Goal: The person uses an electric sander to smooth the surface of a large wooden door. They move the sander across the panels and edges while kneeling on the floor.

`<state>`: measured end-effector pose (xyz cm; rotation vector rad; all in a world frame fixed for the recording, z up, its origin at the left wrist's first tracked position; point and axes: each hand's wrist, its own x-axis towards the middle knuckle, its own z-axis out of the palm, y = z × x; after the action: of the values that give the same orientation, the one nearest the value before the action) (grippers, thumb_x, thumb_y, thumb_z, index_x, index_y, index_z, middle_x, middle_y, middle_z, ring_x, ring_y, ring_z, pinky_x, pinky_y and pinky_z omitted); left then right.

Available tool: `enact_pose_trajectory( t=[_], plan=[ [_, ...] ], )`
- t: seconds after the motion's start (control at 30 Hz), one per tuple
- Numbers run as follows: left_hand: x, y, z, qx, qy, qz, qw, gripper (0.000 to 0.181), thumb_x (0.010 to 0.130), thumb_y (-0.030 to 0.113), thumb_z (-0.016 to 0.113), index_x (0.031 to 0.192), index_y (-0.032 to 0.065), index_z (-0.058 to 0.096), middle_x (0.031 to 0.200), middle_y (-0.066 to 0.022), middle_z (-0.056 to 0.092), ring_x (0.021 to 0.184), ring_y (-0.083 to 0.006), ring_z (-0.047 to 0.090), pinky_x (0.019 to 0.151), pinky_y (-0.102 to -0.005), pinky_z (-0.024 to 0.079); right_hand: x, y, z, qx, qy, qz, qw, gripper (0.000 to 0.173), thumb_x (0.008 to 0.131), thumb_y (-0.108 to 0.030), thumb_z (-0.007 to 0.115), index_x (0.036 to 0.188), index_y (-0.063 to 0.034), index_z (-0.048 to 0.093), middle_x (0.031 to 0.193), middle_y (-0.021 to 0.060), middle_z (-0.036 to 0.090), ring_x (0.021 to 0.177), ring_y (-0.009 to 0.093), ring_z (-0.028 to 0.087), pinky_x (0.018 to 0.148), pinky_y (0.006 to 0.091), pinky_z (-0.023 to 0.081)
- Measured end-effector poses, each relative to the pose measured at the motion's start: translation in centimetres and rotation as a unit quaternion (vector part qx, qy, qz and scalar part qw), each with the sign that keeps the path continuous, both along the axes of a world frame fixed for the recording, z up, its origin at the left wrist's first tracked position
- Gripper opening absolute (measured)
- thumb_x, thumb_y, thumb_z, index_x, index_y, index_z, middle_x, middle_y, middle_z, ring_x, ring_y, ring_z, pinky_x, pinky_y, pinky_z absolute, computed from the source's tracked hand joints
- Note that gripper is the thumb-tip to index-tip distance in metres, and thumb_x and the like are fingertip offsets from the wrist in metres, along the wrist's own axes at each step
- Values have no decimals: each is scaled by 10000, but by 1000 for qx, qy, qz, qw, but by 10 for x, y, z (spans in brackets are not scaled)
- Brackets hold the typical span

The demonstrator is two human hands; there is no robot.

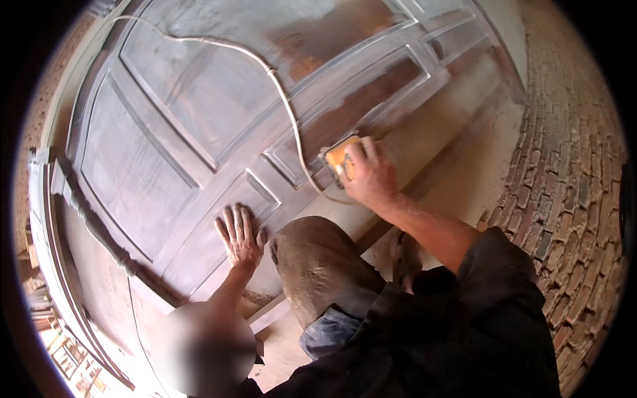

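My right hand (372,174) is closed over the top of a yellow power sander (342,155). The sander sits at the lower edge of a large panelled wooden piece (209,107), beside a dark brown recessed panel. Its working face is hidden. My left hand (241,239) lies flat on the wood near a small framed panel, fingers slightly spread and holding nothing. A pale cable (288,104) runs across the panels and passes close to the sander. Much of the wood looks greyish and dusty, with reddish-brown patches toward the upper right.
My knee (318,268), in dusty cloth, is bent against the near edge of the piece. A turned wooden post (94,224) runs along its left side. Brick paving (562,224) lies at the right. Several wooden items (74,358) stand in bright light at lower left.
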<state>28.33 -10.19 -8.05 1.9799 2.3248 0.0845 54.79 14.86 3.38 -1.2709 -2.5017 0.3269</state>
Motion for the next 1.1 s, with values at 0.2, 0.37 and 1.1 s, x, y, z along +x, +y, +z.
enact_pose_trajectory(
  t=[0.2,0.37,1.1],
  plan=[
    [-4,-2,2,21,0,-84,996,638,1013,294,512,1535,-39,357,1659,-215,254,1544,-456,168,1244,-665,74,9,13,-3,-7,26,-26,999,447,734,-173,806,1103,-96,565,1143,144,531,1065,390,567,804,512,547],
    [-9,-5,-12,26,40,-90,995,696,983,352,558,1542,-14,364,1664,-176,269,1550,-433,171,1240,-675,81,54,77,-12,11,37,-73,997,417,753,-202,801,1084,-111,562,1111,135,545,1027,398,588,794,510,528],
    [-8,-9,-12,-8,54,-75,996,727,977,350,550,1566,-10,322,1670,-173,255,1561,-425,130,1251,-659,42,11,-10,2,-45,52,73,995,359,781,-129,755,1098,-77,593,1160,161,526,1080,388,571,726,469,594]
  ],
)
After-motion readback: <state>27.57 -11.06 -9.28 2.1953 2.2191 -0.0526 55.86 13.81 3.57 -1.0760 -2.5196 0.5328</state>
